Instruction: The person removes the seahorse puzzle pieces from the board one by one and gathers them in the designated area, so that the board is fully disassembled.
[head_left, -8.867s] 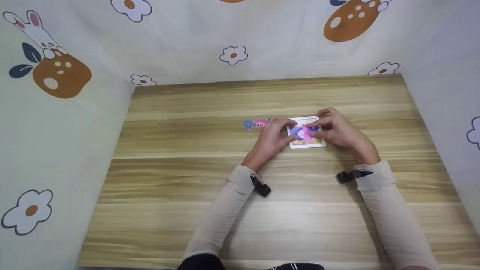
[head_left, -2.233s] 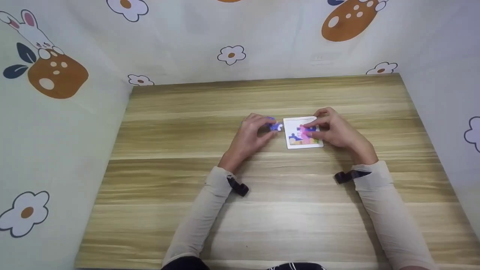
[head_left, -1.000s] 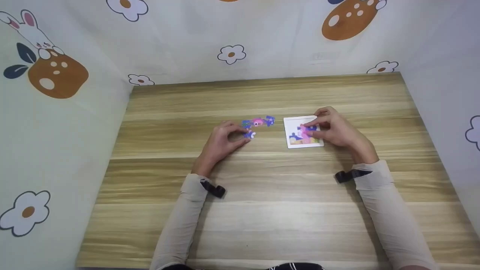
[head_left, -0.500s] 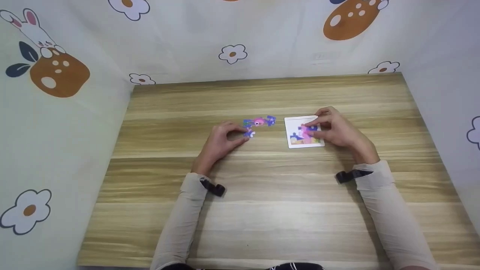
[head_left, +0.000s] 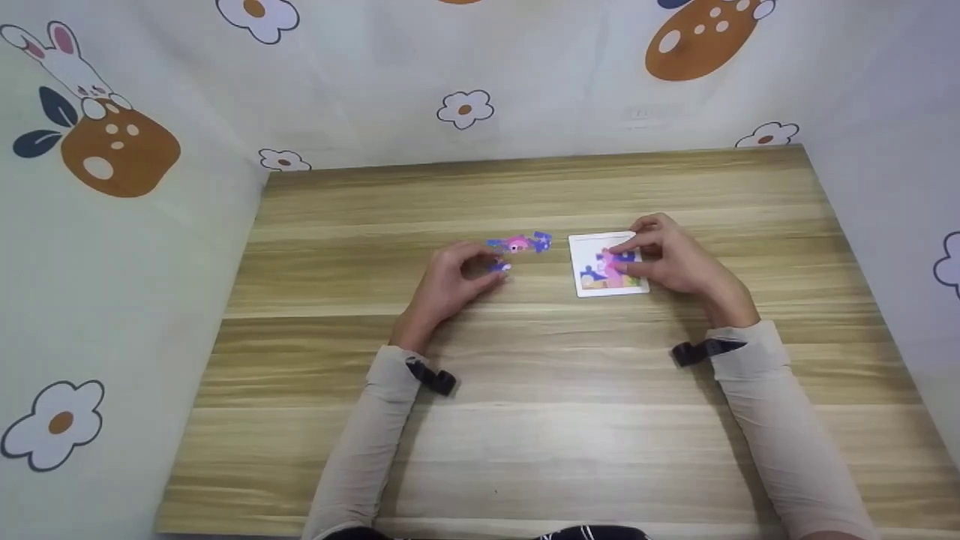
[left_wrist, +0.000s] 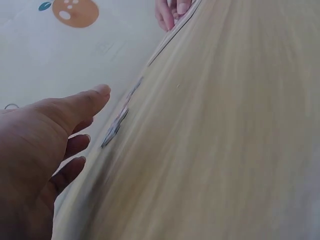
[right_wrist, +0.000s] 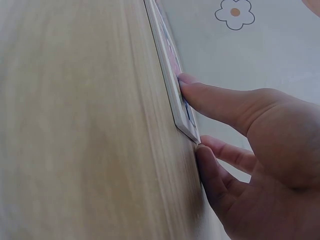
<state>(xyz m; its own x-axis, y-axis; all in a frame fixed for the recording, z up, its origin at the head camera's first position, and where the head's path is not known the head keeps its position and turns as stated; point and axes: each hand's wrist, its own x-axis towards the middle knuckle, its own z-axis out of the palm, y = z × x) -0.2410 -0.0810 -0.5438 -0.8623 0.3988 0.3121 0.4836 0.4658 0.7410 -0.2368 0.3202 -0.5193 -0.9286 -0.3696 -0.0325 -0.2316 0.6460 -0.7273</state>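
Observation:
A square white-rimmed jigsaw board [head_left: 586, 249] lies flat, its lower part filled with pink, blue and yellow pieces. My right hand [head_left: 679, 259] holds its right side; in the right wrist view the thumb [right_wrist: 212, 100] presses the picture face and the fingers touch the board's corner. To the left, my left hand [head_left: 448, 285] hovers around a small blue-and-white jigsaw piece [head_left: 500, 266]. The left wrist view shows that hand's thumb [left_wrist: 92, 101] and fingers apart from the pieces on the table. Behind it are a pink piece with an eye [head_left: 517, 244] and a blue star piece [head_left: 541, 241].
The wood-grain table [head_left: 487, 450] extends on all sides of the hands. Light patterned cloth walls [head_left: 562, 82] stand along its back, left and right edges. A blue piece beside the pink one is partly covered by the left fingers.
My left hand carried the blue-and-white jigsaw piece leftward from the board, set it by the loose pieces and has loosened its fingers from it. The right hand stayed on the board.

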